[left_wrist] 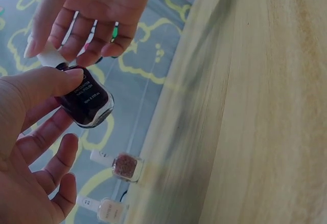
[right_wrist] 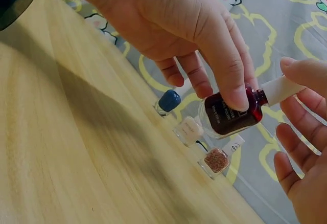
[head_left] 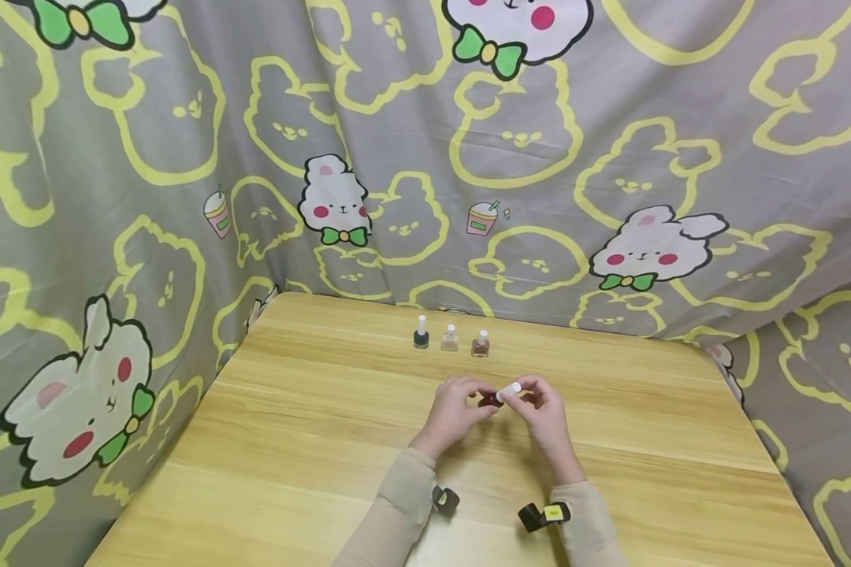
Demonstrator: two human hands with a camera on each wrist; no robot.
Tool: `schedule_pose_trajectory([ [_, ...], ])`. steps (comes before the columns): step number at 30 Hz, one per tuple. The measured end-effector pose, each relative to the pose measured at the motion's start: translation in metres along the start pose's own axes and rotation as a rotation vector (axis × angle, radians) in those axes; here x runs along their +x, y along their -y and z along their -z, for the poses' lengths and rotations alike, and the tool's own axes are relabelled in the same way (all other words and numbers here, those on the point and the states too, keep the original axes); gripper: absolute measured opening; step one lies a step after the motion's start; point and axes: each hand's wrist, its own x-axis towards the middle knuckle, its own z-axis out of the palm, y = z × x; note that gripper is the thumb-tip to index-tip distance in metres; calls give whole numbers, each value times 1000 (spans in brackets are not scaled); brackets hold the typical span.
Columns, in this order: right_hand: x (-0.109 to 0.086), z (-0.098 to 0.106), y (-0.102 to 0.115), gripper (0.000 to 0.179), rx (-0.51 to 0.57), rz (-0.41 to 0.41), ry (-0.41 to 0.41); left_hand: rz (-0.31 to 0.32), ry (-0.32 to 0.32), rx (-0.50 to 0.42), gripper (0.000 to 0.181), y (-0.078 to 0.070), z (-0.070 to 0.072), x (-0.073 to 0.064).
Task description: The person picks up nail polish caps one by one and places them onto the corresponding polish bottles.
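A dark red nail polish bottle [right_wrist: 232, 115] is held tilted above the table, between both hands. My left hand [head_left: 454, 411] pinches its glass body between thumb and fingers. At the other end, my right hand [head_left: 548, 425] pinches the white cap [right_wrist: 280, 90]. A red stretch of neck shows between cap and body in the right wrist view, and the cap still lines up with it. White lettering runs across the bottle's face [left_wrist: 88, 100] in the left wrist view. The other fingers of both hands are spread loosely.
Beyond the hands, a dark blue polish bottle [head_left: 421, 339], a pale pink one [head_left: 450, 341] and a brown glittery one [head_left: 480, 346] stand in a row on the wooden table [head_left: 312, 409]. A patterned grey curtain [head_left: 411, 142] hangs behind and at both sides.
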Motion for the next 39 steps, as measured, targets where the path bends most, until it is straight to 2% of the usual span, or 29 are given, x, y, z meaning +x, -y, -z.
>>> schedule_pose_trajectory([
  [6,1,6,-1,40,15,49,79,-27,-26,-10,27,1,-1,2],
  [10,2,11,0,38,26,86,110,-64,-56,5,27,2,-2,3],
  [13,2,13,0,34,29,85,121,-54,-46,5,27,2,-2,4],
  [21,1,9,1,26,8,60,71,22,0,-7,28,0,0,1],
  [27,-1,5,5,23,-6,6,18,-3,-2,19,27,1,-1,-2],
  [32,-2,3,7,23,-10,-20,7,-17,-7,24,26,0,-1,-2],
  [35,-2,3,6,26,-21,9,26,-12,-6,19,26,0,-1,-2],
  [39,0,5,2,43,-21,87,69,-9,-15,7,26,1,-1,-1],
])
